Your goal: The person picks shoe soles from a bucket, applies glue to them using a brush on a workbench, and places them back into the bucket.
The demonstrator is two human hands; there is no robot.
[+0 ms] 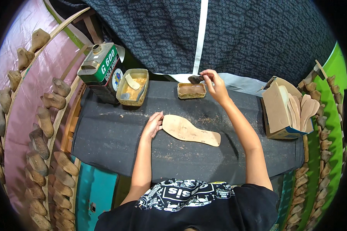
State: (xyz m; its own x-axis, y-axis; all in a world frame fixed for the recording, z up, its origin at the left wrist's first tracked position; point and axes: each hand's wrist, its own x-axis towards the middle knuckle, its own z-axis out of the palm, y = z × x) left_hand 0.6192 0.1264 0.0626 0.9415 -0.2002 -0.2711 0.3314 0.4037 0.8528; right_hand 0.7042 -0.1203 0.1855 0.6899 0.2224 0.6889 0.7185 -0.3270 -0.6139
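My left hand (154,124) grips a tan shoe insole (189,130) by the rim of its wide end, fingers closed at the edge. The insole lies at a slant over the dark worktable, its narrow end to the right, with a few dark marks on it. Farther off, my right hand (215,85) pinches a small dark, blackened piece (196,79); its exact kind is unclear. That piece is just above the rim of a small rectangular tin (191,95) holding a brown substance.
A green and black metal can (100,73) and an open tin (124,101) with scraper-like pieces stand at back left. At right, a cardboard box (275,111) holds several insoles (306,111). Racks of wooden shoe lasts (36,161) flank both sides; a patterned dark cloth (254,34) hangs behind.
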